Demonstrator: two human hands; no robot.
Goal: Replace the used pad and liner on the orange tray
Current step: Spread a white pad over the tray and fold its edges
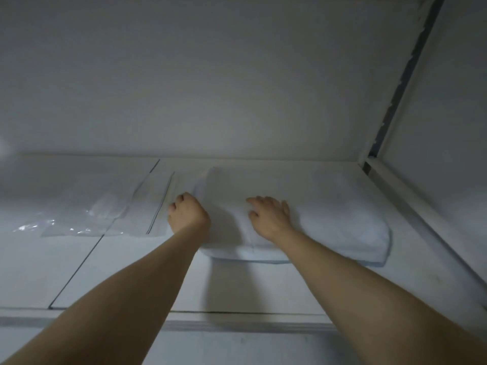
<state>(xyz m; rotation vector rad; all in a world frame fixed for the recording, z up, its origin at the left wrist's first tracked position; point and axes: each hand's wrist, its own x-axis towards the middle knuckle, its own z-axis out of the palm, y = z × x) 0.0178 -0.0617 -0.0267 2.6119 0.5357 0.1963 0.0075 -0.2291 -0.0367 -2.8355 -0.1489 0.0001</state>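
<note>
A thick stack of folded white pads lies on a white shelf inside a cupboard. My right hand rests flat on top of the stack near its left end, fingers spread. My left hand is curled at the stack's left edge, its fingers closed around the edge of the top pad. To the left lies a clear plastic liner bag, flat on the shelf. The orange tray is not in view.
The cupboard's white back wall rises right behind the stack. A white side wall and frame close off the right. A dark seam runs across the shelf boards. The shelf's front lip is near me.
</note>
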